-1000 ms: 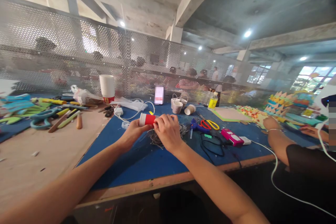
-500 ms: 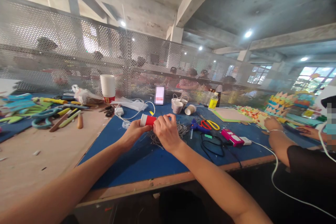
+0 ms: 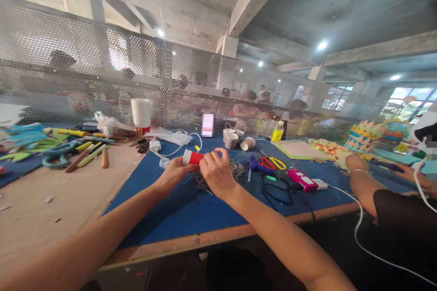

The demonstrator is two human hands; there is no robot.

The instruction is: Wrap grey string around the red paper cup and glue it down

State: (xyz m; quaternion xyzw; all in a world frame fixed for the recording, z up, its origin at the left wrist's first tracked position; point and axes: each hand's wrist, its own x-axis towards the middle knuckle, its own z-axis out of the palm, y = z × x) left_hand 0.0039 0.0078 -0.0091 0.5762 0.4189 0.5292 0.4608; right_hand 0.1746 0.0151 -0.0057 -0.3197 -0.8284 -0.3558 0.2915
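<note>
From the left, a stack of paper cups (image 3: 141, 113) stands at the back, well apart from the work. Then there's the person's left hand (image 3: 175, 172), clamped on a red-and-white paper cup (image 3: 193, 158) that's tipped on its side above the blue mat (image 3: 164, 218). A light grip is probably best there (thin paper likely dents easily). Next, the right hand (image 3: 216, 170) bunches its fingers at the cup's red end; can't tell whether they're clamped on the cup or on something small, since the knuckles hide it. Imo the left should just steady things while the right works in small, even moves. Tangled grey cord (image 3: 238, 170) lies around that hand, so keeping the wrist clear of it seems smart.
</note>
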